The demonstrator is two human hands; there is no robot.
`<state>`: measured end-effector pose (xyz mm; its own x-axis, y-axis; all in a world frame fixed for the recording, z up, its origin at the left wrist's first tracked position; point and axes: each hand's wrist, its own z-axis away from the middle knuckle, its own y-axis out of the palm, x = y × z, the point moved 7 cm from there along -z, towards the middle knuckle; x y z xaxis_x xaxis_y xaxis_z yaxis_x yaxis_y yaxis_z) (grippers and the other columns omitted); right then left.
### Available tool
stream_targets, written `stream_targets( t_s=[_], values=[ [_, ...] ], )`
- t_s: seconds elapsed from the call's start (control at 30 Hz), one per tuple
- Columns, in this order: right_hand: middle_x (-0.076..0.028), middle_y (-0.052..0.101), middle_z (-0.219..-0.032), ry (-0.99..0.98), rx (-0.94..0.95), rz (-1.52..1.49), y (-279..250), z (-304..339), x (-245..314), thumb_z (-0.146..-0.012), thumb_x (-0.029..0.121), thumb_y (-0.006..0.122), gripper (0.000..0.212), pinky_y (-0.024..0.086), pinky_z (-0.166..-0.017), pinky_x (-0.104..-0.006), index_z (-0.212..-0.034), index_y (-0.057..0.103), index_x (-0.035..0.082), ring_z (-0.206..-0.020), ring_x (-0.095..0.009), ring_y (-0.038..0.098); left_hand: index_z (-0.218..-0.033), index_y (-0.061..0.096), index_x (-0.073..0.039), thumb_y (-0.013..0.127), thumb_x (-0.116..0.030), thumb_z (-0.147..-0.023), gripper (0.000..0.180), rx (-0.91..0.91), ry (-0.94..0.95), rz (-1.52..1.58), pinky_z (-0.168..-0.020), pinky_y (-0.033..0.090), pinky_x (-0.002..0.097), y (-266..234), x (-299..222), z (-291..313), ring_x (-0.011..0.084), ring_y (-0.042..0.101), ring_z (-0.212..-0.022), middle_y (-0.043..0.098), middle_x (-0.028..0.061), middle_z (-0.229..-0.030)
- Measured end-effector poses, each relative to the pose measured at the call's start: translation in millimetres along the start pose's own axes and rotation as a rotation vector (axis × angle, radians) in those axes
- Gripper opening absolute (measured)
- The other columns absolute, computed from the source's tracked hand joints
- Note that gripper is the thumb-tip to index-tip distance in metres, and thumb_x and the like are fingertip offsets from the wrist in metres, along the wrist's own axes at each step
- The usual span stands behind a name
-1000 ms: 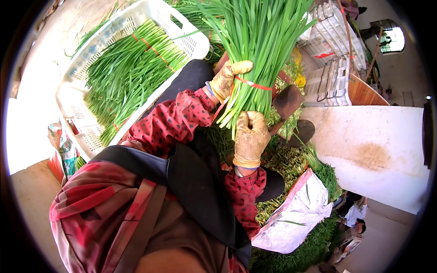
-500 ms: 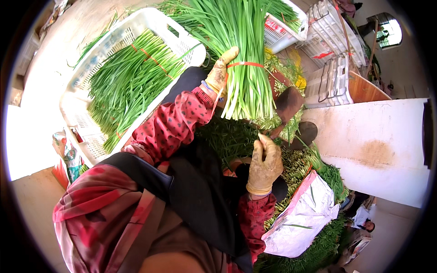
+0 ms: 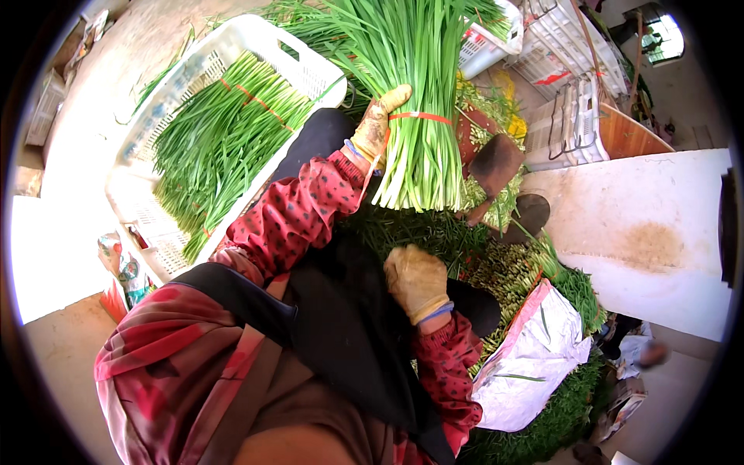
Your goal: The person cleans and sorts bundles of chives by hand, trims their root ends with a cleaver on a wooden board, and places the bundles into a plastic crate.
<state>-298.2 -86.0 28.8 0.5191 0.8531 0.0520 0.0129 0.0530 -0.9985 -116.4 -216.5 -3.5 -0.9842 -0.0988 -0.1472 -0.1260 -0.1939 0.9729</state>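
My left hand (image 3: 375, 124), in a stained tan glove, grips a thick bunch of garlic chives (image 3: 422, 163) from its left side. A red-orange band (image 3: 420, 116) circles the bunch, the thumb lying just above it. The pale cut ends point down toward me, and the leaves spread away at the top. An orange strip (image 3: 370, 172) trails from beside the left hand. Over my lap, my gloved right hand (image 3: 417, 280) is curled into a fist, its back showing. Its fingers are mostly hidden, so anything inside them cannot be made out.
At left, a white plastic crate (image 3: 124, 182) holds banded chives (image 3: 225, 147). More loose chives lie below the bunch and at lower right, partly under a white sack (image 3: 531, 364). A metal blade-like piece (image 3: 496, 164), stacked crates (image 3: 570, 128) and a white slab (image 3: 628, 209) stand at right.
My right hand has drawn back from below the bunch toward my lap and curled up, turning its back into view. My left hand keeps holding the bunch, nearly unmoved.
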Motion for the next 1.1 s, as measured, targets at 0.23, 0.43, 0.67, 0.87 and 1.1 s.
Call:
stream_targets(
  t_s=[0.23,0.43,0.67,0.87,1.1],
  values=[
    [-0.006,0.066,-0.084,0.318,-0.531,-0.471,-64,6,-36,-0.086,0.023,0.069,0.011,0.051,-0.063,-0.0368,-0.092,0.066,0.014,-0.072,-0.026,0.064,-0.110,0.063,-0.008,0.069,-0.024,-0.086,0.030,-0.066,0.044,-0.016,-0.072,0.058,0.0479,-19,0,3,0.0289,0.069,-0.081,0.070,0.0129,-0.097],
    [-0.008,0.065,-0.076,0.411,-0.611,-0.172,-67,-49,-38,-0.080,0.030,0.073,0.020,0.050,-0.060,-0.0388,-0.086,0.065,0.013,-0.067,-0.028,0.064,-0.117,0.061,-0.002,0.068,-0.018,-0.085,0.036,0.007,0.009,-0.121,-0.077,0.058,0.0430,1,21,11,0.0267,0.069,-0.084,0.070,0.0127,-0.101],
    [-0.008,0.061,-0.069,0.355,-0.488,-0.393,-50,-41,-40,-0.079,0.024,0.074,0.020,0.049,-0.051,-0.0395,-0.080,0.058,0.012,-0.056,-0.027,0.061,-0.115,0.063,-0.002,0.068,-0.023,-0.085,0.037,0.107,-0.090,-0.036,-0.076,0.059,0.0451,1,23,13,0.0302,0.070,-0.084,0.071,0.0163,-0.100],
    [-0.006,0.066,-0.073,0.351,0.378,-0.030,85,91,-24,-0.080,0.035,0.068,0.024,0.052,-0.050,-0.0391,-0.080,0.060,0.013,-0.061,-0.027,0.066,-0.121,0.061,-0.004,0.066,-0.043,-0.086,0.053,0.180,-0.044,0.036,-0.081,0.058,0.0482,16,-5,9,0.0318,0.070,-0.089,0.069,0.0170,-0.108],
    [-0.002,0.063,-0.079,0.278,-0.612,-0.221,-79,6,-17,-0.086,0.021,0.068,0.007,0.049,-0.063,-0.0373,-0.092,0.067,0.018,-0.070,-0.024,0.062,-0.121,0.061,-0.003,0.064,-0.046,-0.086,0.055,0.185,-0.131,0.103,-0.084,0.056,0.0483,7,-3,16,0.0323,0.069,-0.092,0.069,0.0181,-0.109]
  ],
)
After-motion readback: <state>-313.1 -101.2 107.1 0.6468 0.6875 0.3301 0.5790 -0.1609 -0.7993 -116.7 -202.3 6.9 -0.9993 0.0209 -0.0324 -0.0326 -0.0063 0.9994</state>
